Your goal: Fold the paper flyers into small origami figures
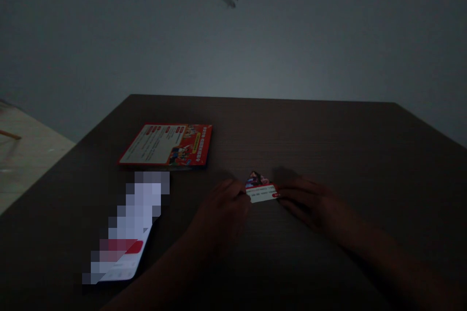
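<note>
A small folded piece of printed paper [261, 193], white with a red stripe and a dark picture at its pointed top, lies between my hands at the middle of the table. My left hand [228, 211] is closed on its left edge, with the fingers curled and the fingertips partly hidden in the dim light. At the right corner, my right hand [314, 201] grips the paper between thumb and fingers, which are fairly straight and close together.
A red and white printed booklet or packet [168, 146] lies at the back left of the dark wooden table [310, 131]. Nearer me, a phone with a lit screen [122, 260], partly blurred out, sits beside my left forearm. A pale wall [273, 34] stands behind the table.
</note>
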Action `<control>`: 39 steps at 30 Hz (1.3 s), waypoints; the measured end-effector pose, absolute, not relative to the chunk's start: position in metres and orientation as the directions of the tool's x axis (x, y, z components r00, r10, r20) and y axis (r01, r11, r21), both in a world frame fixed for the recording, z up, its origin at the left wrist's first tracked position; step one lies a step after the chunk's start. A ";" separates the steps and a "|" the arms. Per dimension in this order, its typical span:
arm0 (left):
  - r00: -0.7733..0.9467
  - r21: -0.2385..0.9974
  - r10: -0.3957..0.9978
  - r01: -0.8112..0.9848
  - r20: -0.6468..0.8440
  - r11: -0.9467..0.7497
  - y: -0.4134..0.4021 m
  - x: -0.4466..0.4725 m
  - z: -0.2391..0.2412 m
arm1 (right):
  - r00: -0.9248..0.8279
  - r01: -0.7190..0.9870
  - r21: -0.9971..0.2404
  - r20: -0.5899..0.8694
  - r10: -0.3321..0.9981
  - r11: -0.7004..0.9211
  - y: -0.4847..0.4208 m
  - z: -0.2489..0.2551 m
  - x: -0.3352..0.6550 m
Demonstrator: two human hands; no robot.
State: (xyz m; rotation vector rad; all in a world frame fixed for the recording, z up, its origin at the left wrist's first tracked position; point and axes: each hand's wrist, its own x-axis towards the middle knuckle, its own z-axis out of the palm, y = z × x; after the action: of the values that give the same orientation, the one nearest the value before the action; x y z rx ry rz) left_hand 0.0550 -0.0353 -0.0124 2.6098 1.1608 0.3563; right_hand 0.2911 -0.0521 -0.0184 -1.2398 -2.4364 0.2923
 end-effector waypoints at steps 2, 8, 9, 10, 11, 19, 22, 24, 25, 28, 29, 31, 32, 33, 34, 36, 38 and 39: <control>0.637 0.357 0.758 0.681 0.140 -0.639 -0.036 0.056 -0.015 | -0.533 0.722 -0.362 0.250 0.808 0.589 -0.053 -0.020 0.290; 0.660 0.330 0.734 0.665 0.160 -0.670 -0.039 0.058 -0.023 | -0.548 0.706 -0.363 0.264 0.794 0.608 -0.052 -0.024 0.287; 0.664 0.319 0.731 0.666 0.160 -0.675 -0.040 0.058 -0.024 | -0.553 0.702 -0.356 0.271 0.788 0.616 -0.052 -0.025 0.287; 0.670 0.308 0.726 0.665 0.156 -0.680 -0.040 0.058 -0.024 | -0.560 0.698 -0.348 0.280 0.780 0.626 -0.051 -0.025 0.287; 0.678 0.297 0.720 0.664 0.148 -0.686 -0.040 0.058 -0.023 | -0.565 0.695 -0.341 0.287 0.774 0.633 -0.051 -0.026 0.286; 0.693 0.224 0.708 0.674 0.136 -0.704 -0.040 0.059 -0.017 | -0.570 0.703 -0.326 0.272 0.775 0.632 -0.052 -0.026 0.286; 0.680 0.250 0.711 0.668 0.179 -0.701 -0.041 0.061 -0.018 | -0.580 0.706 -0.313 0.259 0.773 0.635 -0.052 -0.025 0.285; 0.674 0.259 0.711 0.664 0.200 -0.702 -0.041 0.061 -0.018 | -0.587 0.709 -0.287 0.266 0.765 0.644 -0.052 -0.025 0.285; 0.674 0.258 0.711 0.664 0.198 -0.702 -0.041 0.062 -0.018 | -0.592 0.711 -0.271 0.268 0.760 0.649 -0.052 -0.026 0.285; 0.681 0.247 0.708 0.665 0.187 -0.705 -0.041 0.062 -0.019 | -0.604 0.714 -0.225 0.281 0.746 0.663 -0.053 -0.026 0.283; 0.682 0.241 0.707 0.666 0.187 -0.706 -0.041 0.062 -0.020 | -0.606 0.714 -0.214 0.289 0.742 0.666 -0.053 -0.025 0.283; 0.690 0.227 0.699 0.662 0.190 -0.715 -0.042 0.062 -0.023 | -0.604 0.717 -0.205 0.296 0.740 0.666 -0.053 -0.025 0.281; 0.698 0.217 0.691 0.656 0.190 -0.722 -0.042 0.062 -0.024 | -0.600 0.720 -0.207 0.295 0.743 0.663 -0.053 -0.024 0.281; 0.705 0.206 0.684 0.652 0.189 -0.729 -0.042 0.061 -0.025 | -0.598 0.721 -0.211 0.291 0.747 0.660 -0.053 -0.024 0.281; 0.712 0.194 0.676 0.648 0.189 -0.737 -0.042 0.062 -0.026 | -0.598 0.722 -0.214 0.286 0.749 0.658 -0.053 -0.025 0.281; 0.727 0.166 0.660 0.639 0.191 -0.751 -0.043 0.062 -0.026 | -0.600 0.717 -0.214 0.295 0.744 0.664 -0.053 -0.026 0.281; 0.741 0.131 0.642 0.629 0.196 -0.766 -0.043 0.063 -0.023 | -0.604 0.705 -0.200 0.334 0.724 0.681 -0.053 -0.027 0.281; 0.749 0.113 0.634 0.625 0.193 -0.772 -0.044 0.063 -0.022 | -0.606 0.698 -0.192 0.354 0.712 0.689 -0.053 -0.028 0.281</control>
State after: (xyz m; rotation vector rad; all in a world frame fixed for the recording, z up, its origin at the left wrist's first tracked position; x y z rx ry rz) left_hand 0.0630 -0.0436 -0.0215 2.8992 1.0449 0.3429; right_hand 0.2809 -0.0526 -0.0279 -1.0973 -2.4972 0.0477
